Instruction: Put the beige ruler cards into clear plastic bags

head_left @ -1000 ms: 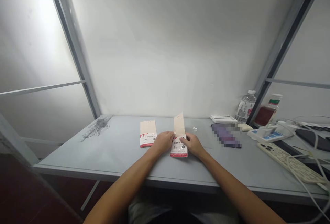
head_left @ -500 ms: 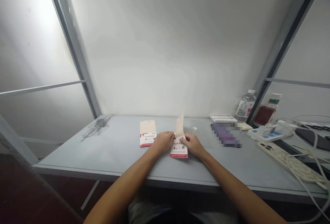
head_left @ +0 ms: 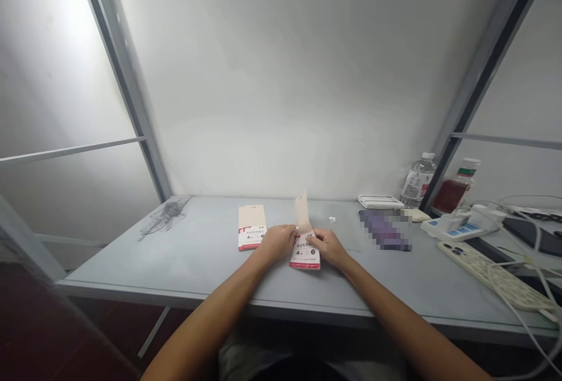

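Observation:
On the grey table (head_left: 193,264), both of my hands grip a beige packet (head_left: 304,251) with a red bottom band and printed text. My left hand (head_left: 277,243) pinches its left edge and my right hand (head_left: 328,247) pinches its right edge. The packet's upper flap (head_left: 302,215) stands up, bent away from the lower half lying on the table. A second, matching packet (head_left: 252,226) lies flat to the left, just beyond my left hand and untouched.
Right of my hands lie a blurred purple object (head_left: 385,229), a white flat box (head_left: 380,201), two bottles (head_left: 418,181), a white power strip (head_left: 496,278) and cables. Small white bits (head_left: 332,218) sit behind the packet. Grey metal frame posts (head_left: 127,85) flank the table.
The packet's raised flap has turned narrower and more edge-on, leaning slightly left. My hands stay in about the same place on the packet.

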`<state>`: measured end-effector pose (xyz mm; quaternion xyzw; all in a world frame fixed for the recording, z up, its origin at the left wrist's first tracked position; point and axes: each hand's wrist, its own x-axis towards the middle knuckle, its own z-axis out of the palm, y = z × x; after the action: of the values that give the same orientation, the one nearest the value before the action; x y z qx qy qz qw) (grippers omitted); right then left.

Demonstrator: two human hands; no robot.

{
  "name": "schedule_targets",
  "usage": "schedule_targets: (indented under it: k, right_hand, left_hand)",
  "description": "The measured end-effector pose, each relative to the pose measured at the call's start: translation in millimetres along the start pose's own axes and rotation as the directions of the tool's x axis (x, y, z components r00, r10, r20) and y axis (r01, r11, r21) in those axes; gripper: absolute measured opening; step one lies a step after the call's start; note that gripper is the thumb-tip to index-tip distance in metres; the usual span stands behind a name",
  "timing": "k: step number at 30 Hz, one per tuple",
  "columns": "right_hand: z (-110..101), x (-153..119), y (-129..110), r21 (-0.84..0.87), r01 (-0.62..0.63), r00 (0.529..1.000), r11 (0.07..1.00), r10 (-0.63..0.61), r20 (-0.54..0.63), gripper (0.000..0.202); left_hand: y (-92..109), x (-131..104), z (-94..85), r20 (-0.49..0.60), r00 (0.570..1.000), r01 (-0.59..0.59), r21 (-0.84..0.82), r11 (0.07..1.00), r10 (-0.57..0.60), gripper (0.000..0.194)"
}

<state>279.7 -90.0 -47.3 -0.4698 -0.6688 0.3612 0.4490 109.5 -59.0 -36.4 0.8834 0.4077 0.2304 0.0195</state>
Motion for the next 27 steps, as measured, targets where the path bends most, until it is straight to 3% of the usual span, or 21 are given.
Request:
schedule_targets:
  k: [9,19,27]
  right_hand:
    - [-0.2,-0.5,0.1,0.044,-0.002,0.999,0.999,0.001,0.032,0.020]
    - [4.5,2.5,1.2,0.109,-0.020,1.000,0.994,0.019,0.014,0.022]
    - [1.6,6.0,-0.5,0.207,-0.014,0.999,0.978,0.023,-0.038,0.032]
  left_hand:
    - [-5.6,0.9,7.0,-0.031,0.998,0.049,-0.062,0.997,-0.051,0.027]
    - [-8.3,3.7,10.6,-0.117,0.972,0.163,-0.282,0.946,-0.202,0.019]
    - [-14.3,6.7,5.7,-0.171,0.903,0.224,-0.592,0.774,-0.393,0.023]
